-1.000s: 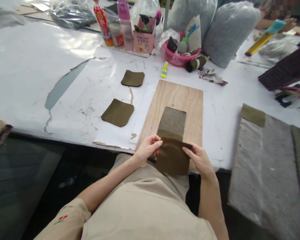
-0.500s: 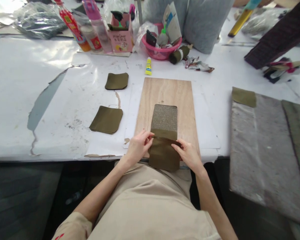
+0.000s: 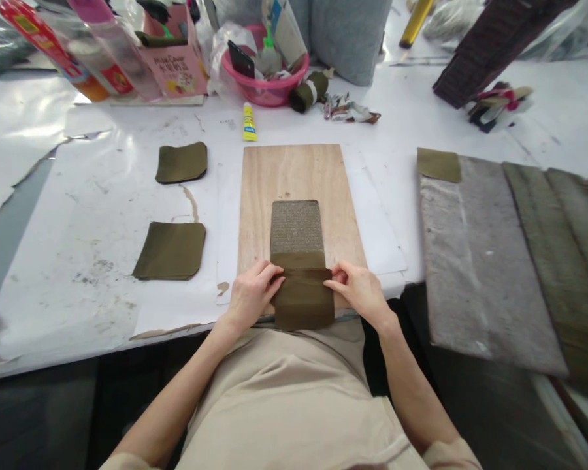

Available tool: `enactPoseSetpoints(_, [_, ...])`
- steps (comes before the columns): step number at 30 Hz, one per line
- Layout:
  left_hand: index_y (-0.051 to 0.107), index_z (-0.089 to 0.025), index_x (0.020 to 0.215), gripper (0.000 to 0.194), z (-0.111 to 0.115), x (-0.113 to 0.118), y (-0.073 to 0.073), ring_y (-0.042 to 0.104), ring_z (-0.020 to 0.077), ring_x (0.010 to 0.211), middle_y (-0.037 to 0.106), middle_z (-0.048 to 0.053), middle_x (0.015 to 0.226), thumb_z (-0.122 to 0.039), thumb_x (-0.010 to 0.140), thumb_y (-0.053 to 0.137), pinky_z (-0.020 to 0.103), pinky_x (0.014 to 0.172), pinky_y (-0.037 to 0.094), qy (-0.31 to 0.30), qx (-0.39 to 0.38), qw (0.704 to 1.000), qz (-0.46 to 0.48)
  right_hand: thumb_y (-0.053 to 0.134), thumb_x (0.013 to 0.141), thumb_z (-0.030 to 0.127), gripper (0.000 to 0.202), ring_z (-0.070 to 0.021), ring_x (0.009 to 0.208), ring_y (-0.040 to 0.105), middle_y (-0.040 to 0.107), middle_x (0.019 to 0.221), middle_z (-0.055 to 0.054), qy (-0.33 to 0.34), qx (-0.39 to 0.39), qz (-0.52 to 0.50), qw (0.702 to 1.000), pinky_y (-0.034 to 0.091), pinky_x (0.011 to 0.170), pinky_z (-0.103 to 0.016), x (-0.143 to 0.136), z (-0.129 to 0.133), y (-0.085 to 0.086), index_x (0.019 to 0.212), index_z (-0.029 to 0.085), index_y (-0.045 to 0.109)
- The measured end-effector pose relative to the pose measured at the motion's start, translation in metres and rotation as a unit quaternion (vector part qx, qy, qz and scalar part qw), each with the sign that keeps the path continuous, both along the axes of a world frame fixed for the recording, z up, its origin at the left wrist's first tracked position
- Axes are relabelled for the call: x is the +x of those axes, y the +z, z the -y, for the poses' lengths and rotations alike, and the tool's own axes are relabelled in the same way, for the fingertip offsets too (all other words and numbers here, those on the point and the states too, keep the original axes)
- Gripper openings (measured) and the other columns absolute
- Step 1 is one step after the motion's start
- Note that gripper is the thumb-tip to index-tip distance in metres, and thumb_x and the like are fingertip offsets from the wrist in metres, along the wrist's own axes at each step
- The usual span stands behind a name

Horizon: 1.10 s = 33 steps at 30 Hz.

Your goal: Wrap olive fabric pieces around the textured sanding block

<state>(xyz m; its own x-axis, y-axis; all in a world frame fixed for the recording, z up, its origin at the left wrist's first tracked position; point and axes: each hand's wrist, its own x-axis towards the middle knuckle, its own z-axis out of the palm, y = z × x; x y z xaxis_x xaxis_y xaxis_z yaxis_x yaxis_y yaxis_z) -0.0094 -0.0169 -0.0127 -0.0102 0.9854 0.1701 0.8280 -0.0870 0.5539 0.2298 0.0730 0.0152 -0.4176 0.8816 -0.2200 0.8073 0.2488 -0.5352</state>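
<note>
The left hand and right hand pinch opposite far corners of the dark olive piece, seemingly keeping its edge straight across the textured piece on the board.

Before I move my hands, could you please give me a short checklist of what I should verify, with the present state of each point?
1. Left hand pinches the brown cloth at its far left corner: ok.
2. Right hand pinches the far right corner: ok.
3. Brown cloth entirely over the wooden board: not ok, its near end reaches past it.
4. Yellow tube off the board: ok.
5. Glue under the cloth: cannot tell, underside hidden.
</note>
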Motion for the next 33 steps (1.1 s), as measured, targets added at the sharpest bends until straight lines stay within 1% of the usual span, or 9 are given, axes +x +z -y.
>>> enactPoseSetpoints(5, [0.061, -0.020, 0.096, 0.010, -0.001, -0.002, 0.000, 0.058, 0.0112, 0.072, 0.062, 0.001, 0.093, -0.027, 0.094, 0.054, 0.022, 0.066, 0.045, 0.003, -0.012, 1.000, 0.025, 0.075, 0.079, 0.031, 0.018, -0.0151, 0.064, 0.060, 0.063, 0.066, 0.005, 0.007, 0.002, 0.015, 1.000, 0.038, 0.058, -0.026, 0.006, -0.003, 0.004, 0.087, 0.024, 0.061])
enactPoseSetpoints(10, [0.061, -0.020, 0.099, 0.009, -0.003, -0.003, 0.001, 0.059, 0.0127, 0.075, 0.061, 0.001, 0.090, -0.026, 0.092, 0.057, 0.023, 0.068, 0.046, 0.006, -0.022, 0.999, 0.031, 0.069, 0.084, 0.029, 0.014, -0.0156, 0.073, 0.062, 0.066, 0.081, 0.002, 0.025, 0.042, -0.044, 0.998, 0.045, 0.066, -0.028, 0.007, -0.005, 0.003, 0.093, 0.023, 0.060])
enactPoseSetpoints(12, [0.060, -0.020, 0.101, 0.011, -0.004, -0.003, 0.001, 0.060, 0.0130, 0.076, 0.060, 0.001, 0.090, -0.026, 0.091, 0.058, 0.024, 0.069, 0.047, 0.007, -0.023, 0.999, 0.037, 0.068, 0.086, 0.028, 0.012, -0.0172, 0.083, 0.062, 0.066, 0.089, -0.001, 0.042, 0.075, -0.065, 0.994, 0.047, 0.073, -0.030, 0.000, -0.004, 0.001, 0.094, 0.023, 0.061])
enactPoseSetpoints(15, [0.060, -0.021, 0.105, 0.015, -0.005, -0.004, 0.001, 0.060, 0.0133, 0.076, 0.060, 0.000, 0.089, -0.025, 0.091, 0.059, 0.025, 0.071, 0.048, 0.006, -0.033, 0.998, 0.052, 0.066, 0.087, 0.026, 0.012, -0.0214, 0.097, 0.059, 0.065, 0.099, -0.004, 0.083, 0.126, -0.065, 0.986, 0.049, 0.081, -0.035, -0.015, -0.001, -0.002, 0.098, 0.023, 0.061])
enactPoseSetpoints(18, [0.061, -0.022, 0.108, 0.018, -0.007, -0.006, 0.003, 0.060, 0.0136, 0.077, 0.059, 0.000, 0.090, -0.025, 0.090, 0.059, 0.025, 0.071, 0.048, 0.002, -0.051, 0.996, 0.067, 0.066, 0.088, 0.026, 0.016, -0.0238, 0.101, 0.056, 0.063, 0.103, -0.007, 0.123, 0.152, -0.045, 0.980, 0.048, 0.085, -0.037, -0.031, 0.003, -0.005, 0.103, 0.022, 0.062])
enactPoseSetpoints(21, [0.062, -0.022, 0.109, 0.019, -0.010, -0.007, 0.005, 0.060, 0.0138, 0.079, 0.058, 0.001, 0.091, -0.026, 0.090, 0.059, 0.025, 0.071, 0.048, -0.007, -0.065, 0.995, 0.076, 0.067, 0.087, 0.027, 0.018, -0.0249, 0.099, 0.054, 0.062, 0.102, -0.008, 0.145, 0.164, -0.026, 0.975, 0.046, 0.084, -0.037, -0.041, 0.003, -0.007, 0.103, 0.021, 0.063])
enactPoseSetpoints(24, [0.063, -0.021, 0.108, 0.019, -0.012, -0.009, 0.007, 0.060, 0.0137, 0.078, 0.059, 0.002, 0.092, -0.027, 0.091, 0.059, 0.025, 0.071, 0.048, -0.016, -0.074, 0.994, 0.076, 0.066, 0.088, 0.029, 0.012, -0.0246, 0.096, 0.053, 0.063, 0.096, -0.007, 0.153, 0.170, -0.023, 0.973, 0.045, 0.083, -0.037, -0.044, 0.000, -0.009, 0.097, 0.021, 0.064])
enactPoseSetpoints(28, [0.064, -0.021, 0.105, 0.017, -0.013, -0.010, 0.007, 0.060, 0.0139, 0.079, 0.060, 0.002, 0.093, -0.028, 0.094, 0.054, 0.024, 0.070, 0.047, -0.028, -0.068, 0.995, 0.068, 0.062, 0.091, 0.029, 0.007, -0.0230, 0.092, 0.053, 0.063, 0.091, -0.006, 0.160, 0.164, -0.046, 0.972, 0.044, 0.082, -0.037, -0.043, -0.003, -0.012, 0.090, 0.022, 0.065])
enactPoseSetpoints(33, [0.065, -0.022, 0.099, 0.019, -0.014, -0.010, 0.007, 0.062, 0.0153, 0.085, 0.061, 0.003, 0.093, -0.028, 0.096, 0.048, 0.025, 0.074, 0.048, -0.035, -0.055, 0.996, 0.066, 0.058, 0.093, 0.026, 0.012, -0.0217, 0.092, 0.053, 0.063, 0.089, -0.004, 0.156, 0.154, -0.078, 0.973, 0.045, 0.083, -0.035, -0.039, -0.003, -0.017, 0.086, 0.023, 0.066])
